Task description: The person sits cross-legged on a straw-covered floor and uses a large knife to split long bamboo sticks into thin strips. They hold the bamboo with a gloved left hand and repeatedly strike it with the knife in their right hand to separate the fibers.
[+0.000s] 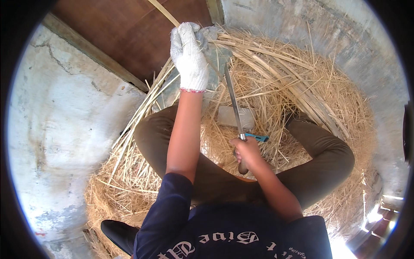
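My left hand point(189, 54), in a white knitted glove, is raised ahead of me with its fingers closed round a thin pale bamboo strip point(164, 12). One end of the strip sticks up past the glove. The other slants down to the right, toward a long knife point(233, 99). My bare right hand point(247, 152) grips the knife's dark handle near my lap, and the narrow blade points away from me. Whether the blade touches the strip I cannot tell. Just beyond my right hand lies a teal tool point(257, 137), partly hidden; its kind is unclear.
Fine shavings point(345, 99) cover the floor around my folded legs. A bundle of long split strips point(297, 84) lies at the right, and more loose strips point(140, 116) lie at the left. A grey block point(235, 117) sits between my legs. Walls point(64, 116) and a brown door point(129, 34) stand close.
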`<action>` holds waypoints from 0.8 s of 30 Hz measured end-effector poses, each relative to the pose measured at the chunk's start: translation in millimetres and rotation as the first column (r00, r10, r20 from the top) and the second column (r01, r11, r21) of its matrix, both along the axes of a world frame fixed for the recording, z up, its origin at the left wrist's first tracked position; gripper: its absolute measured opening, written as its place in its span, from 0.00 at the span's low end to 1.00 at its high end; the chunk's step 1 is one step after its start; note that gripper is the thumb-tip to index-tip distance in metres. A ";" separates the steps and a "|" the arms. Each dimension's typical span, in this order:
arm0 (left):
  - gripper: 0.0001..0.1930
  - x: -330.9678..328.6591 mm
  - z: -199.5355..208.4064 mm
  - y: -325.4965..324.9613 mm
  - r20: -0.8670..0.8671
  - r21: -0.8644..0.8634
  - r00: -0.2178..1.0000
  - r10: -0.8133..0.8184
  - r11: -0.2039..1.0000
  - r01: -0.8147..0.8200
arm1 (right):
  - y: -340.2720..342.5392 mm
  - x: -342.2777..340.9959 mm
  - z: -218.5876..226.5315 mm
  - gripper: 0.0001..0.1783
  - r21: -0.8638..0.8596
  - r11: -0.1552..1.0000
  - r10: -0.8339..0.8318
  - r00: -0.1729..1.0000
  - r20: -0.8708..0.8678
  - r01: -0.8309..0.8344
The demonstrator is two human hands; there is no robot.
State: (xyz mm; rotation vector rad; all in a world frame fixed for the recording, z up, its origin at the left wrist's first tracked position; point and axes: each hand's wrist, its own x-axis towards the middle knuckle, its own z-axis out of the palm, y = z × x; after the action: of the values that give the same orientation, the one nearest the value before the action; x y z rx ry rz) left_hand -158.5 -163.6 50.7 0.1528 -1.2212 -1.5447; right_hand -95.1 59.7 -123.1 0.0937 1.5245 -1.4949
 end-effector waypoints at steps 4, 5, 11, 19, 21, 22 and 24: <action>0.19 6.1 8.1 1.3 0.005 0.058 0.996 -0.095 0.994 0.094 | 0.3 -1.2 8.3 0.14 -0.012 1.000 0.008 1.000 0.019 -0.008; 0.19 6.1 7.7 -1.1 -0.008 0.051 0.989 -0.149 0.988 0.149 | 1.4 -1.5 8.5 0.14 -0.008 1.000 0.012 1.000 0.015 -0.012; 0.15 2.0 9.3 3.0 -0.056 0.006 0.955 -0.291 0.956 0.292 | 3.4 -1.5 14.1 0.14 -0.009 1.000 0.004 1.000 0.018 -0.003; 0.09 4.0 7.9 11.4 0.019 -0.048 0.981 -0.195 0.979 0.196 | 3.9 1.3 11.4 0.14 -0.010 1.000 -0.023 0.997 -0.073 0.022; 0.10 0.7 8.3 13.6 0.025 -0.035 0.992 -0.122 0.992 0.123 | 4.4 3.4 -2.5 0.16 -0.049 0.997 -0.068 0.957 -0.283 0.057; 0.10 -0.7 8.7 14.2 0.024 -0.027 0.995 -0.099 0.995 0.099 | 4.8 3.9 -9.5 0.17 -0.072 0.995 -0.092 0.919 -0.384 0.070; 0.10 -1.6 9.0 14.7 0.020 -0.024 0.997 -0.073 0.997 0.073 | 4.3 2.9 -14.7 0.18 -0.039 0.998 -0.059 0.916 -0.397 0.048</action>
State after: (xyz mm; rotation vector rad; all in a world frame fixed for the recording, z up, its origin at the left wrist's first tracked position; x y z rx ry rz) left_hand -160.2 -148.9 59.6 0.1084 -1.2726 -1.5942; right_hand -92.2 64.0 -137.8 -0.2006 1.8326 -1.6489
